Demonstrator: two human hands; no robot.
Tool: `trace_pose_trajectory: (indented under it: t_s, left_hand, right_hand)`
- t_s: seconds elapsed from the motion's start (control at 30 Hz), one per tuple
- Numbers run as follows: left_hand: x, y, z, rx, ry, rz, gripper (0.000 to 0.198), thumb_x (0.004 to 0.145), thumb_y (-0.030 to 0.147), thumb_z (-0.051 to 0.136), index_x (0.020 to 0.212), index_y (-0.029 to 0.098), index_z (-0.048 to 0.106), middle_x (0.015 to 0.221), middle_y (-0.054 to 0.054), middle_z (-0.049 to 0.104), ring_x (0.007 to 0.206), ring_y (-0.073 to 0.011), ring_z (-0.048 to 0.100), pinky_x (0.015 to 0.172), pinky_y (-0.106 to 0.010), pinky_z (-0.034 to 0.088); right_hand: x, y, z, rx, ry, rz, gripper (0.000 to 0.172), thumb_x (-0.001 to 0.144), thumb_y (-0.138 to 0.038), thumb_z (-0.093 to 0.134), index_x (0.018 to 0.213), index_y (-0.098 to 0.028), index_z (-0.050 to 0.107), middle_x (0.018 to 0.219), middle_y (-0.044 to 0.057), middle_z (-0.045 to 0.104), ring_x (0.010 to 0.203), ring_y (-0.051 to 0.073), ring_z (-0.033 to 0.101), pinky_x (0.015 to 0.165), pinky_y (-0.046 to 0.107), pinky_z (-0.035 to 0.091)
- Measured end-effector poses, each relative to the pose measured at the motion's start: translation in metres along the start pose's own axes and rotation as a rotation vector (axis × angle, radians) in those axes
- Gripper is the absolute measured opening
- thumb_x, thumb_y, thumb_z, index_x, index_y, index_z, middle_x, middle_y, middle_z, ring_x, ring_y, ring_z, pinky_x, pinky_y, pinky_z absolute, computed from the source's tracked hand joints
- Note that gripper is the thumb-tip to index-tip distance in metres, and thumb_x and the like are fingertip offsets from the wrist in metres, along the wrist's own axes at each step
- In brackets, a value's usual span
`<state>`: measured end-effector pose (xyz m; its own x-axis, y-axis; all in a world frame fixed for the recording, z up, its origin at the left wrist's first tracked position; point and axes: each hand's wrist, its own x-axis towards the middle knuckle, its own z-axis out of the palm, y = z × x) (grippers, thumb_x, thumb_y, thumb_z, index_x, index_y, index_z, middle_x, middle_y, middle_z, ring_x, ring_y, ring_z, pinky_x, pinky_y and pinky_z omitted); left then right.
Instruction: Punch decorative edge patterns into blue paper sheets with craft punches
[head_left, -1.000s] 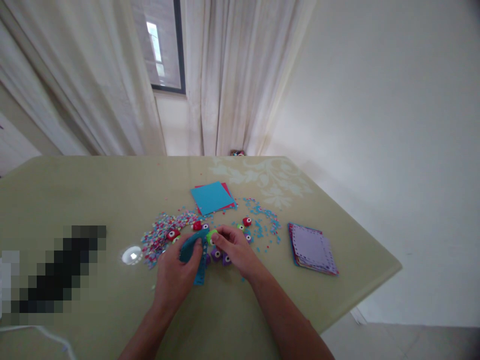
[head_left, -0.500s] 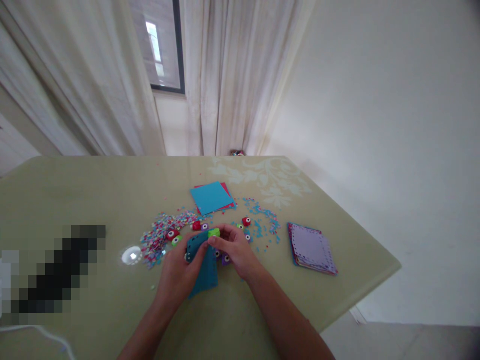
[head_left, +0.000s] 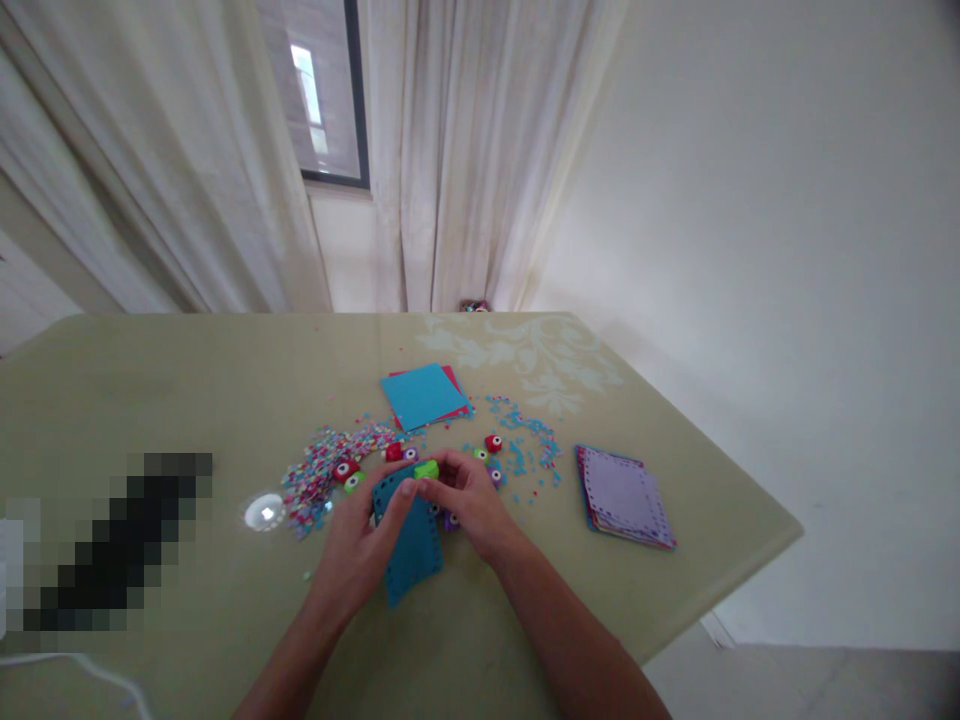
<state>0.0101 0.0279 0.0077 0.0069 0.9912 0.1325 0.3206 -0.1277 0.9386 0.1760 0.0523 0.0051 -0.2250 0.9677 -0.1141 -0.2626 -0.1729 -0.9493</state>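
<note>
My left hand [head_left: 358, 540] is closed on a blue sheet of paper [head_left: 415, 560], thumb on its face, and small holes run along its edges. My right hand [head_left: 469, 502] pinches a small bright green hole punch [head_left: 427, 470] at the sheet's top edge. Its jaws are too small to make out. Around my hands lie more small punches with eye shapes: a red one [head_left: 346, 470] and a green one [head_left: 355, 482] to the left, another red one [head_left: 493, 443] to the right. Purple punches [head_left: 451, 520] are partly hidden behind my right hand.
Paper confetti [head_left: 330, 465] lies heaped left of my hands, with blue bits [head_left: 532, 430] scattered to the right. Blue and red square sheets [head_left: 424, 395] lie farther back. A stack of hole-edged sheets [head_left: 626, 497] sits at the right. A white cable [head_left: 90, 668] crosses the lower left.
The blue sheet has turned a little, its lower end moving right and showing more of its face. The green punch has shifted slightly left along the top edge.
</note>
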Motion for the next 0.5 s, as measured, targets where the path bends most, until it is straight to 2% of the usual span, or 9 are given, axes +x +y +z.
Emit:
trace_pose_trajectory:
  t_s: [0.23, 0.5]
  left_hand:
    - [-0.0025, 0.0005, 0.0009, 0.106, 0.007, -0.021, 0.049, 0.086, 0.066, 0.071, 0.113, 0.025, 0.074, 0.101, -0.003, 0.083, 0.089, -0.0270, 0.078, 0.078, -0.036, 0.060]
    - [-0.0024, -0.0051, 0.0037, 0.099, 0.030, -0.003, 0.047, 0.089, 0.064, 0.069, 0.116, 0.026, 0.072, 0.112, -0.005, 0.081, 0.105, -0.0288, 0.076, 0.090, -0.039, 0.058]
  right_hand:
    - [0.0003, 0.0042, -0.0014, -0.074, -0.030, -0.033, 0.044, 0.064, -0.046, 0.096, 0.093, -0.022, 0.073, 0.083, 0.000, 0.073, 0.076, 0.018, 0.065, 0.075, 0.030, 0.052]
    - [-0.0007, 0.0097, 0.0001, -0.123, -0.009, -0.082, 0.034, 0.072, -0.043, 0.091, 0.093, -0.023, 0.074, 0.079, -0.001, 0.068, 0.072, 0.016, 0.059, 0.069, 0.028, 0.047]
